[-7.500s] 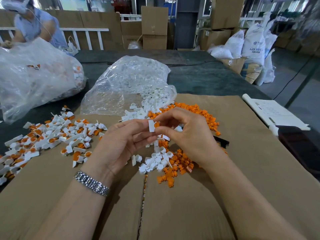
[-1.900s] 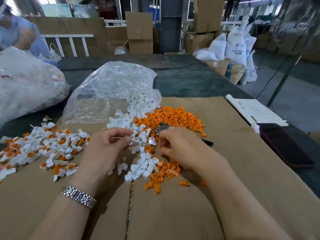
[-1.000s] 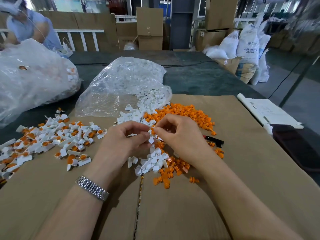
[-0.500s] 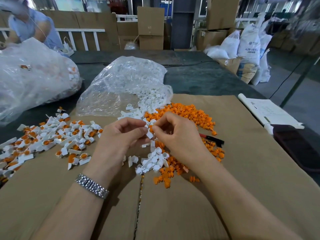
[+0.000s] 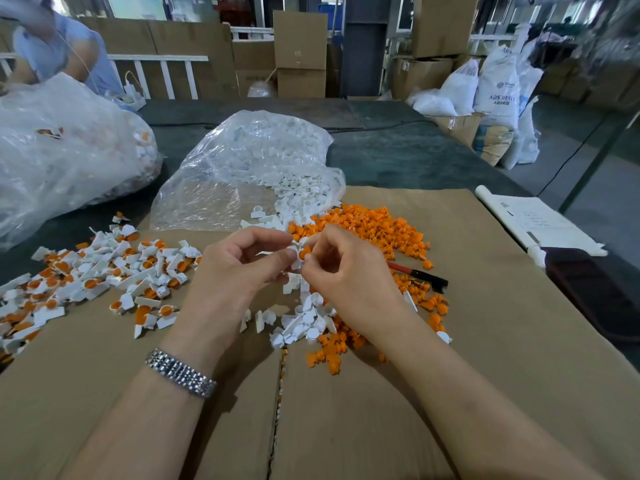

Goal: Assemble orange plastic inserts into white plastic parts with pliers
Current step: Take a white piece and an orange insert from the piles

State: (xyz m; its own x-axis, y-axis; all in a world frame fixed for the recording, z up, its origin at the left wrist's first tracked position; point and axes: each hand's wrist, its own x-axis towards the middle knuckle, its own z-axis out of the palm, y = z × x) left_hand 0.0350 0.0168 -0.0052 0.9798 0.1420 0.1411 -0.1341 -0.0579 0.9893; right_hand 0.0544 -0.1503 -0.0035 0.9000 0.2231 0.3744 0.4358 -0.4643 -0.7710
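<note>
My left hand pinches a small white plastic part above the cardboard. My right hand pinches an orange insert against that white part. Loose orange inserts lie heaped behind my hands, and loose white parts lie under them. Red-and-black pliers lie on the cardboard just right of my right hand, untouched. A spread of assembled white-and-orange pieces covers the left side.
A clear bag of white parts lies open behind the piles. A larger plastic bag sits far left, with another person behind it. White papers and a dark object lie at the right edge. The cardboard sheet spans the table.
Both hands rose slightly from the pile and came together. The orange insert now sits against the white part between my fingertips. The pliers have stayed on the cardboard.
</note>
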